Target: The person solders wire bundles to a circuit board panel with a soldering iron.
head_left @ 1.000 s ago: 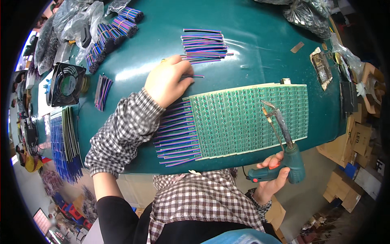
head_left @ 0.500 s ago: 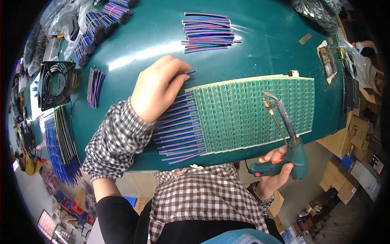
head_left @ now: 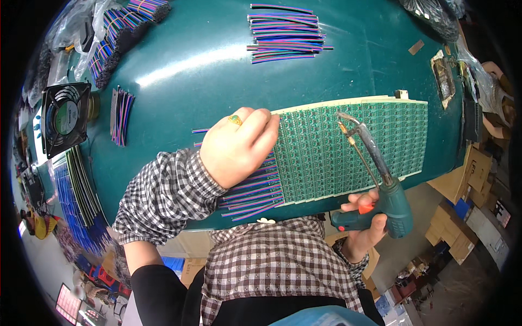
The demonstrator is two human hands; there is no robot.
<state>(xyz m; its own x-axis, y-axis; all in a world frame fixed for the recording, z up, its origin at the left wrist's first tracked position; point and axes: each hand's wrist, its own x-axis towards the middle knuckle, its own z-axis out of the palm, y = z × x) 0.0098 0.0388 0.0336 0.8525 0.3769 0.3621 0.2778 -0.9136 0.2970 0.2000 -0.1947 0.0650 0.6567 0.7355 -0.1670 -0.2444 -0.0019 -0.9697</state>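
At the upper left corner of the green circuit board panel (head_left: 326, 157), my left hand (head_left: 236, 144) is closed in a pinch on a short multicoloured wire (head_left: 199, 131), whose end shows left of the hand. The fingertips and the wire's other end are hidden. Below the hand, a row of similar wires (head_left: 253, 190) sticks out from the panel's left edge. My right hand (head_left: 367, 233) grips the green soldering gun (head_left: 398, 209) by its handle, near an orange trigger. Its bent metal tip (head_left: 341, 117) hangs over the panel, with a thin brass-ended tube beside it.
Loose cut wires (head_left: 285, 35) lie at the far middle, with a smaller bunch (head_left: 122, 117) at the left. A black fan (head_left: 66, 117) stands at the left edge, near blue-and-black wire bundles (head_left: 79, 190). A dirty metal tray (head_left: 442, 79) lies at the far right.
My left hand has moved right and down with the wire, onto the panel's upper left corner. The soldering gun's tip has shifted slightly left and up.
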